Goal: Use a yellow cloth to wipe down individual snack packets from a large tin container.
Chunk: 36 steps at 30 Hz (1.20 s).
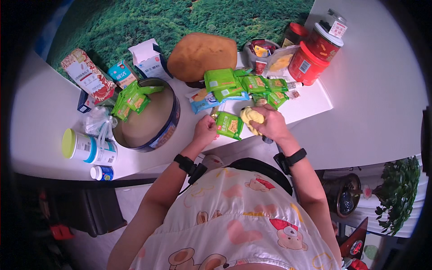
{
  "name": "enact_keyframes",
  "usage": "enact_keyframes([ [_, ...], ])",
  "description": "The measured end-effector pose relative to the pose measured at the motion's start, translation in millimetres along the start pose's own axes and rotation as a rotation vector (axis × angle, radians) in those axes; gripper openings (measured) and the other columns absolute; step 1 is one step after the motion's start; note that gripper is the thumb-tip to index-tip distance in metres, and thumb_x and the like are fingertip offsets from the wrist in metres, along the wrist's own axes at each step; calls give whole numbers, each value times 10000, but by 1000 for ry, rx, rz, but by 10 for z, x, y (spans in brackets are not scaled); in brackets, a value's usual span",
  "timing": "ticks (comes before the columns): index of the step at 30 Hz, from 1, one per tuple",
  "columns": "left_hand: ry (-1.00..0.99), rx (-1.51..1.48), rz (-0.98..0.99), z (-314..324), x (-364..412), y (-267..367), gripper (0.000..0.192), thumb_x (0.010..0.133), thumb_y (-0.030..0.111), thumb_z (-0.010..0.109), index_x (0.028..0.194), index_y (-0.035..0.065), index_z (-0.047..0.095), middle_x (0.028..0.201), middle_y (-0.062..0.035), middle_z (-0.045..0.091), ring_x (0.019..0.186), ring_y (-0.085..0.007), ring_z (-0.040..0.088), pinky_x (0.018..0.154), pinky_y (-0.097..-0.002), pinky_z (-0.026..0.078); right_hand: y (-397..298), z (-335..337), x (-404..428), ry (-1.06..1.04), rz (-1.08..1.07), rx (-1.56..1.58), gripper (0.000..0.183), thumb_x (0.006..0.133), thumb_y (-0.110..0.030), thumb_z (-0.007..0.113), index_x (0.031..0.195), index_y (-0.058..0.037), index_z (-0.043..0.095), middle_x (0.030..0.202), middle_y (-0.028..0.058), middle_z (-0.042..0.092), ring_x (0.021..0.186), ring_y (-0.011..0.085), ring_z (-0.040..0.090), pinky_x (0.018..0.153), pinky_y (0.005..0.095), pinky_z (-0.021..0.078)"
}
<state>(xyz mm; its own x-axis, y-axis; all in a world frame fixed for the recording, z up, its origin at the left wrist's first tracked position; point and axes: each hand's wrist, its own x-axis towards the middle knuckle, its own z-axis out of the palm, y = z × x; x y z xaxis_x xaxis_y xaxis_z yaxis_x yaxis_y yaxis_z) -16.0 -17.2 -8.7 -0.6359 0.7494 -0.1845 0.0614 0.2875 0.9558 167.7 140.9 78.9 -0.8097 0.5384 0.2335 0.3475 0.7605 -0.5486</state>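
Note:
My left hand (204,130) has its fingers closed at the left edge of a green snack packet (230,125) near the table's front edge. My right hand (272,123) grips a bunched pale-yellow cloth (252,118) just right of that packet. A small dark object (267,139) shows below the right hand; what it is I cannot tell. Beyond both hands lies a pile of green packets (221,81), with a blue packet (204,100) at its left. More green packets (132,101) rest inside a round, open tin (173,125) left of my left hand.
Cartons (88,76) and white tubs (89,146) stand left on the white table (312,108). Behind the pile are a brown rounded object (202,55) and a grey container (251,60) of packets. Red canisters (308,64) are stacked at right. A potted plant (400,195) stands beyond.

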Motion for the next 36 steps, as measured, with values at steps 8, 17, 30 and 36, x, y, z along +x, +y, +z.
enact_keyframes([
  [8, -20, -77, 43, -56, 24, -148, 19, 880, 30, 470, 864, 20, 472, 696, -91, 573, 520, -165, 621, 398, -267, 488, -46, 279, -12, -186, 71, -123, 367, 671, -269, 684, 993, -110, 607, 910, 162, 601, 791, 335, 622, 687, 436, 507],
  [17, -41, -150, -140, -131, -30, 85, 72, 896, 62, 469, 906, -9, 479, 813, -131, 588, 565, -212, 641, 441, -292, 537, -81, 323, 14, -187, 123, -204, 391, 676, -310, 685, 994, -96, 612, 901, 155, 604, 791, 327, 623, 686, 435, 508],
  [30, 271, 27, 135, -204, 44, -35, 45, 877, 23, 487, 833, 33, 491, 715, -53, 532, 574, -118, 556, 489, -271, 532, -136, 367, 16, -175, 80, -253, 388, 673, -313, 691, 980, -93, 601, 850, 164, 607, 740, 340, 627, 663, 436, 512],
  [36, 220, 122, 344, -228, -17, -103, 63, 804, -7, 512, 810, 31, 462, 648, -110, 523, 587, -221, 588, 503, -338, 454, -46, 285, 56, -257, 123, -81, 382, 660, -296, 686, 990, -108, 641, 870, 136, 641, 787, 302, 631, 700, 403, 507],
])
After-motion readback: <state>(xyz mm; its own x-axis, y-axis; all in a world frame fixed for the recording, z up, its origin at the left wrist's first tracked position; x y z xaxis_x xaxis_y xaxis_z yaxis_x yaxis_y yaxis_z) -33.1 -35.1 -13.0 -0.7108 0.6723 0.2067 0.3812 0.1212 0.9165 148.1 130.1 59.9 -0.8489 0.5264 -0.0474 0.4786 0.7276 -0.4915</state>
